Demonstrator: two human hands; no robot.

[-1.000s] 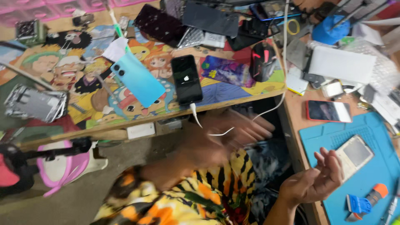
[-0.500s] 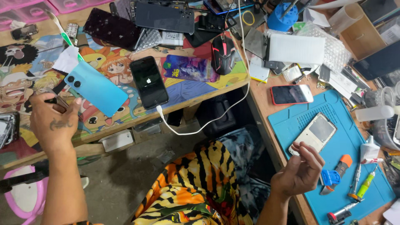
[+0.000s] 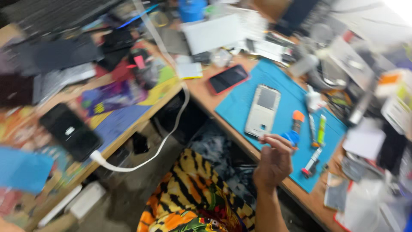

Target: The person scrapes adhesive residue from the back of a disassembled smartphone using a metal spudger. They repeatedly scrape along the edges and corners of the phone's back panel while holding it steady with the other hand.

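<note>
Right hand [image 3: 274, 161], fingers loosely curled and empty, is hovering at the bench's near edge beside the opened phone [image 3: 262, 110] lying on the blue mat [image 3: 240, 101], risking knocking it off; left hand out of view.

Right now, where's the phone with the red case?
In the head view the red-cased phone lies face up on the wooden desk, just left of the blue mat, above the pale phone back and beyond the right hand.
</note>
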